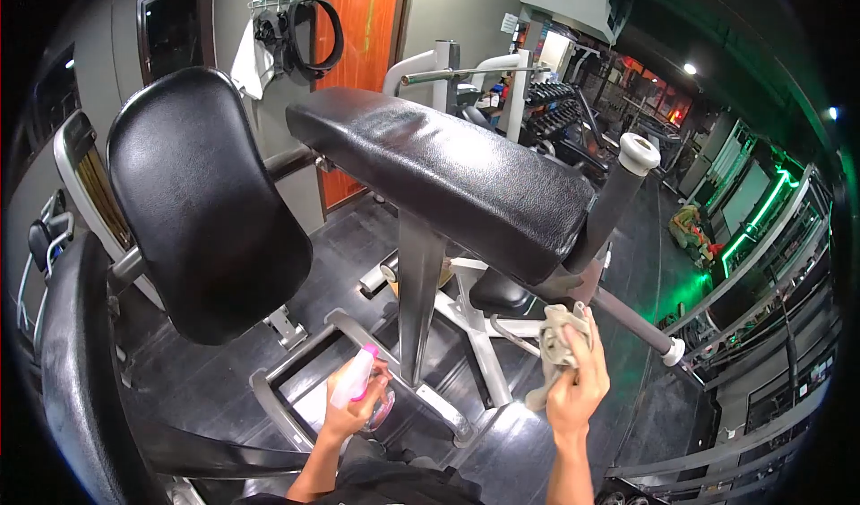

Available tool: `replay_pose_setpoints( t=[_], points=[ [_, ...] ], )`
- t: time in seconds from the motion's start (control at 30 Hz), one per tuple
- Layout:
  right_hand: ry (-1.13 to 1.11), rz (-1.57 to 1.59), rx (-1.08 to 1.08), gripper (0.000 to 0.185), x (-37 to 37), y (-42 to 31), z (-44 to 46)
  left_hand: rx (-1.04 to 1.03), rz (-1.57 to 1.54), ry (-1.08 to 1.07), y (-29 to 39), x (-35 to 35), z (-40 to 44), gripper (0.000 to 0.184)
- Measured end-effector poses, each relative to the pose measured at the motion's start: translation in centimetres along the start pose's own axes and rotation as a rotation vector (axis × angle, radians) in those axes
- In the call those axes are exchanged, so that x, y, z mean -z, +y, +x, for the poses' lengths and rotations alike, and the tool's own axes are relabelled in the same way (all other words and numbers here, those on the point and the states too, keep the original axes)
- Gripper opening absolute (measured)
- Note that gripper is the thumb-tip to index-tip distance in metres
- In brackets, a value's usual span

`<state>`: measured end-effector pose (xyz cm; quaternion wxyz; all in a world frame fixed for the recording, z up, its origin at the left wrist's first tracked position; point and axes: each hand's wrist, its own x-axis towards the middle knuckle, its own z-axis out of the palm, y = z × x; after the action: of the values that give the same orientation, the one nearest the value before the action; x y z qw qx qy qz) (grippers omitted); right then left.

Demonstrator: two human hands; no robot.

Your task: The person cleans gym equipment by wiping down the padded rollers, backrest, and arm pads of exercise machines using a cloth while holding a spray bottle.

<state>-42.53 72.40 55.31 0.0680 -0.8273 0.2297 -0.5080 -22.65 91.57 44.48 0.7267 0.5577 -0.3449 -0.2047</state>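
Note:
My left hand (pixel 358 398) is wrapped round a spray bottle (pixel 355 376) with a pink and white top, low in front of my body. Bunched in my right hand (pixel 578 393) is a beige cloth (pixel 557 348), held near the machine's handle bar (pixel 640 321). Above both hands stretches a long black padded cushion (pixel 448 169), with shiny patches on its top. To the left stands a black backrest pad (pixel 202 201). A second grip with a white end cap (pixel 639 154) rises beside the cushion's right end.
The machine's grey metal frame (pixel 421 299) stands on the dark floor (pixel 502 451) below the cushion. A black pad (pixel 85 353) runs along the left edge. Dumbbell racks (pixel 551 106) are at the back, and a belt (pixel 315 35) hangs on the wall near an orange door (pixel 358 21).

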Motion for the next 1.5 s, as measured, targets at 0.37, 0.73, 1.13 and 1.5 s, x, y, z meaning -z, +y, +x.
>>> replay_pose_setpoints(
  t=[0.37,0.73,1.13,1.5],
  points=[
    [-0.321,0.826,-0.503,0.042,-13.1,-3.6,-2.1,-0.066,0.059,0.210,1.1,2.3,0.1,0.017],
    [-0.849,2.155,-1.253,0.025,-35.6,-8.0,9.4,-0.124,0.134,0.435,0.9,9.4,1.3,0.020],
    [-0.545,2.509,-1.081,0.029,-36.5,-6.3,10.7,-0.058,0.194,0.388,0.1,8.5,3.1,0.020],
    [-0.290,2.094,-0.815,0.045,-14.6,-1.4,1.8,-0.007,0.079,0.242,-0.2,3.2,1.6,0.018]
  ],
)
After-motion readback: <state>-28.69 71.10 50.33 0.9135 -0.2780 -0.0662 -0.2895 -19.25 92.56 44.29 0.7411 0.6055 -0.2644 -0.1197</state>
